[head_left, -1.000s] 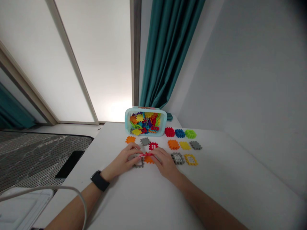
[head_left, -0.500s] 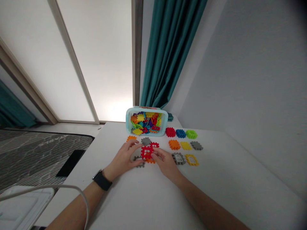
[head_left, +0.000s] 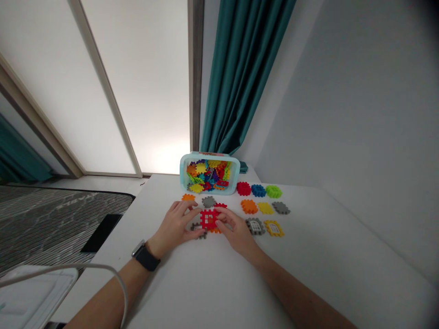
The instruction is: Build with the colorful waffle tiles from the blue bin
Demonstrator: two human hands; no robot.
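A red toothed window tile is held between my hands, low over the table. My right hand grips its right edge with thumb and fingers. Around its left side curves my left hand, fingers and thumb apart, with no clear grip on it. Beneath or beside it, a grey toothed piece and an orange piece show in part. Another red piece lies just beyond, partly covered by my right fingers. Farther back are a grey tile and an orange tile.
A pale blue tub of mixed coloured tiles stands at the back. To the right lie rows of tiles: red, blue, green, orange, yellow, grey, and two window tiles. A cable crosses lower left.
The red window tile has shifted slightly left, along with my right fingers, which now cover more of the red piece behind. My left hand has barely moved.
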